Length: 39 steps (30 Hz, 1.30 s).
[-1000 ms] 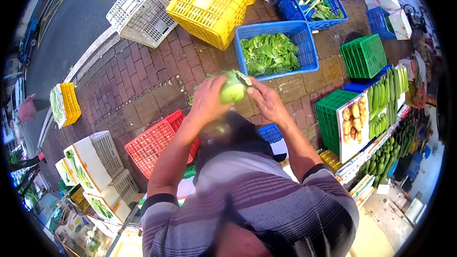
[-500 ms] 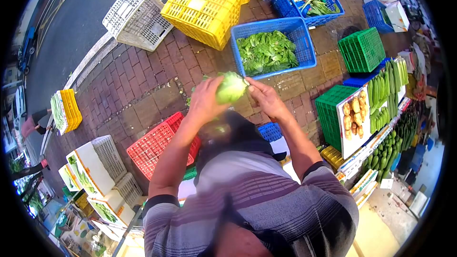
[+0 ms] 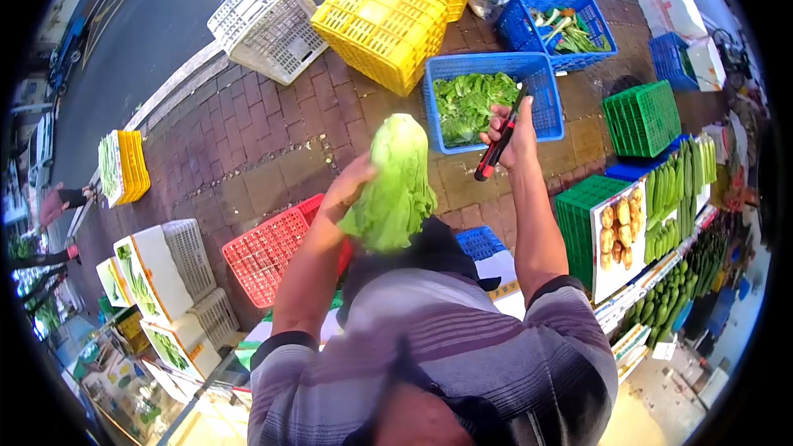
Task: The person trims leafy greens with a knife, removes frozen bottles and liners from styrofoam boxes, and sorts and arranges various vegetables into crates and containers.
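My left hand (image 3: 353, 184) is closed around the side of a pale green head of lettuce (image 3: 398, 186). The lettuce points its pale end away from me, and its loose leaves hang toward my body. To the right, apart from the lettuce, my right hand (image 3: 519, 139) grips a slim black and red knife (image 3: 498, 147). That hand is over the near right part of a blue crate (image 3: 555, 107), where leafy greens (image 3: 467, 103) lie.
A red crate (image 3: 268, 258) stands at my left. Yellow crates (image 3: 380, 25) and a white crate (image 3: 268, 25) are ahead by the kerb. Another blue crate (image 3: 607, 29) holds vegetables. At right, green crates (image 3: 640, 118) stand near potatoes (image 3: 621, 230) and cucumbers (image 3: 665, 182).
My right hand has left the lettuce and moved up and right, with the knife now plainly visible. The lettuce has turned lengthwise in my left hand, leaves toward me.
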Each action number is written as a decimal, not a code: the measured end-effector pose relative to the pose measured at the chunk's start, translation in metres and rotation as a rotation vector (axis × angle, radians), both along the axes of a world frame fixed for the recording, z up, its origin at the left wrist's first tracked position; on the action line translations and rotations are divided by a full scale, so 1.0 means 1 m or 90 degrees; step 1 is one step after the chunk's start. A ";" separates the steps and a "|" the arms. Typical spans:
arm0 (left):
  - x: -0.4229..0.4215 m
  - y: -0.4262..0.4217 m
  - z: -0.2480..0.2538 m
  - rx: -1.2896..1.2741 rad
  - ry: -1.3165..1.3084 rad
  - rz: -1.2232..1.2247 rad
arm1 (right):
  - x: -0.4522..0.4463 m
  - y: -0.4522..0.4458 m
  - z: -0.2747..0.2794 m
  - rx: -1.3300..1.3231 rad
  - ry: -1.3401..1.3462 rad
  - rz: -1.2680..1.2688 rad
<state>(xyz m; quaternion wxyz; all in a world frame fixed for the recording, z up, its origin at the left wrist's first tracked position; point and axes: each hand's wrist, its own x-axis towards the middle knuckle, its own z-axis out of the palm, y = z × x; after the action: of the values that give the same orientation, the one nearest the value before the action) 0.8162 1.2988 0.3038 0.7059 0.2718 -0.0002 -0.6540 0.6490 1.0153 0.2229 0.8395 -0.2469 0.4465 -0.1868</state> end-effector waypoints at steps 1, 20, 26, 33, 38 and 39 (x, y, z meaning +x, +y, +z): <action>-0.005 0.009 -0.009 -0.021 -0.040 0.052 | 0.007 0.008 0.009 -0.045 0.005 0.040; -0.009 0.063 -0.037 -0.096 0.265 0.183 | 0.098 0.108 0.028 -0.291 -0.099 0.669; -0.010 0.076 -0.070 -0.082 0.124 0.429 | 0.087 0.147 -0.010 -0.206 -0.042 0.597; 0.007 0.103 -0.126 -0.036 0.054 0.458 | 0.085 0.186 -0.020 -0.101 0.033 0.484; 0.022 0.114 -0.124 -0.032 -0.060 0.564 | 0.097 0.195 -0.009 -0.124 0.021 0.505; 0.022 0.114 -0.112 -0.065 0.083 0.566 | 0.098 0.198 -0.011 -0.112 0.008 0.499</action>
<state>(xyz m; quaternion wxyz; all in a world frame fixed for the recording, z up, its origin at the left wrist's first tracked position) 0.8378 1.4127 0.1921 0.9294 0.1688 0.1286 -0.3021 0.7468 1.2131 0.2118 0.8202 -0.4702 0.3061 0.1114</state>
